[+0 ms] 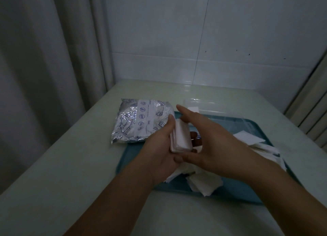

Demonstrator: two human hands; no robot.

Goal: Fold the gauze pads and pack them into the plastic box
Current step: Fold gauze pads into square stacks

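My left hand (161,147) grips a small stack of folded white gauze pads (181,138) above the teal tray (238,193), thumb on the near side and fingertips showing past the far side. My right hand (208,143) hovers over the stack with fingers relaxed and its thumb touching the stack's near corner. Loose unfolded gauze pads (203,182) lie in the tray under both hands, and more gauze (247,138) lies at the right. The clear plastic box (212,110) stands open behind the hands, with a white pad visible inside it.
A silver zip bag (139,120) printed with blue drawings lies on the pale table (70,165), left of the tray. A curtain hangs at the left. A tiled wall rises behind the table.
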